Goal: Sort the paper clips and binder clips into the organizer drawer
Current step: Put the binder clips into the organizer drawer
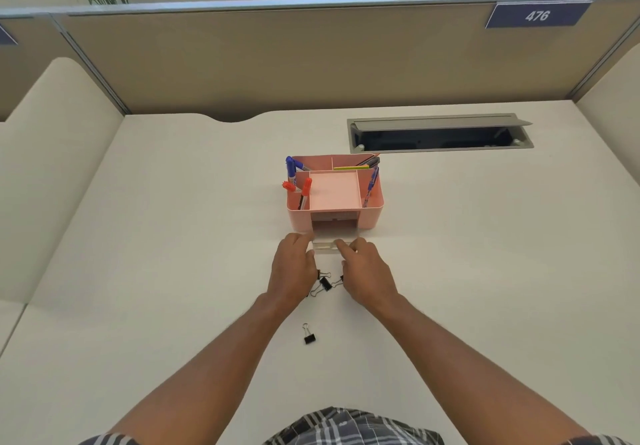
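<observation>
My left hand [294, 264] and right hand [363, 268] grip the clear drawer [325, 247], pulled out towards me from the pink organizer [372, 216]. Markers [290, 167] lean in its side slots; binder clips [325, 283] lie on the desk [173, 237].

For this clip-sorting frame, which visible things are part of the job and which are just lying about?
Part of the job:
- clear drawer, pulled out of the pink organizer, held by left hand and right hand
- binder clips between the hands
- lone binder clip nearer the person

Lying about:
- markers and pens in the organizer's top compartments
- cable hatch
- number sign
</observation>
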Demonstrator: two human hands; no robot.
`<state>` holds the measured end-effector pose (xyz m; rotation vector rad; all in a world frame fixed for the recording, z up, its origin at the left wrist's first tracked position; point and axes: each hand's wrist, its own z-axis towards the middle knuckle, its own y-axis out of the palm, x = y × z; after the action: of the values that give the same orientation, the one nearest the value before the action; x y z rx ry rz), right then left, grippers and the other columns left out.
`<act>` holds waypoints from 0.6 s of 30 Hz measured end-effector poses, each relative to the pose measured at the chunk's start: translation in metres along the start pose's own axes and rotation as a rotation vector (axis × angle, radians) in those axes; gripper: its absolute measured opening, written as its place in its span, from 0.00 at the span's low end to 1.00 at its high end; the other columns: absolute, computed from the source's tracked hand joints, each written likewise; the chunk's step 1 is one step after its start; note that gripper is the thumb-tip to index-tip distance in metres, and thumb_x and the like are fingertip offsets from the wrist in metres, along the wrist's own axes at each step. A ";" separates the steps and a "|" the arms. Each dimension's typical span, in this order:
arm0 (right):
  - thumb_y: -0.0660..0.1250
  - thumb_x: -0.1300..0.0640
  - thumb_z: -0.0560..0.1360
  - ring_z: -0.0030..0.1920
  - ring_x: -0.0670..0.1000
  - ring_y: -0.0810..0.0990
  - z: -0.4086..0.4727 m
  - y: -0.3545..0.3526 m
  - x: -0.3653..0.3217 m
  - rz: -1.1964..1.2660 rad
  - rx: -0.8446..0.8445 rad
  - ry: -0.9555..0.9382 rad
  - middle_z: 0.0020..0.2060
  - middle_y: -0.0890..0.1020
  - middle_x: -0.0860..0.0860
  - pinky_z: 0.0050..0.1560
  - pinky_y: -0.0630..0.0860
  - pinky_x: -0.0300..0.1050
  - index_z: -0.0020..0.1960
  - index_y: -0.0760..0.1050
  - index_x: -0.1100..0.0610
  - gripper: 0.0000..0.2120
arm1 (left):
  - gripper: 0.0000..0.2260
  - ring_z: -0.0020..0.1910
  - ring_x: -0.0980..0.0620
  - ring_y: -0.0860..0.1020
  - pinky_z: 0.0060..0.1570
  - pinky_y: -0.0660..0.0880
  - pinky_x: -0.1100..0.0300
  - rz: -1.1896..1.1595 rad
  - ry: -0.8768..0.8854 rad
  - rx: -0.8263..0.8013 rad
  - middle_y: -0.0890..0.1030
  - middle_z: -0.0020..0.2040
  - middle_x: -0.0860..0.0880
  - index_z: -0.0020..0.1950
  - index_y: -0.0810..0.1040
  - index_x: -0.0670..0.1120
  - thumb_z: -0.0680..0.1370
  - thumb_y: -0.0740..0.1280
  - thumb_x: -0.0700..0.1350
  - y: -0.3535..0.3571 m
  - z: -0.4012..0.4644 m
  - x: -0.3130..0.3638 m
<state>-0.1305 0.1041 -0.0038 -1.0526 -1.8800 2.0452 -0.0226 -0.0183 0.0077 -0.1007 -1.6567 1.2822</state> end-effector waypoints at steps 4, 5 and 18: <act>0.60 0.62 0.77 0.55 0.54 0.71 -0.007 -0.002 -0.002 0.064 -0.005 -0.005 0.54 0.72 0.53 0.41 0.74 0.48 0.73 0.65 0.51 0.25 | 0.13 0.57 0.46 0.75 0.58 0.74 0.51 0.010 -0.028 -0.002 0.78 0.57 0.45 0.60 0.78 0.43 0.78 0.63 0.36 0.002 -0.015 -0.004; 0.60 0.62 0.78 0.55 0.54 0.72 -0.008 -0.005 0.000 0.113 0.018 0.010 0.54 0.73 0.53 0.46 0.75 0.49 0.73 0.65 0.52 0.24 | 0.12 0.56 0.46 0.75 0.57 0.74 0.53 0.013 -0.028 -0.001 0.78 0.56 0.46 0.59 0.78 0.43 0.77 0.63 0.36 0.001 -0.019 -0.006; 0.63 0.55 0.77 0.57 0.55 0.75 -0.031 -0.004 0.033 0.202 -0.081 0.207 0.55 0.76 0.52 0.53 0.75 0.50 0.60 0.77 0.55 0.12 | 0.20 0.51 0.44 0.73 0.48 0.70 0.53 0.396 0.187 -0.224 0.77 0.57 0.47 0.57 0.80 0.44 0.68 0.61 0.30 0.015 -0.035 -0.003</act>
<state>-0.1373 0.1487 -0.0115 -1.4681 -1.8304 1.8846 -0.0032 0.0105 -0.0077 -0.6933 -1.6614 1.3222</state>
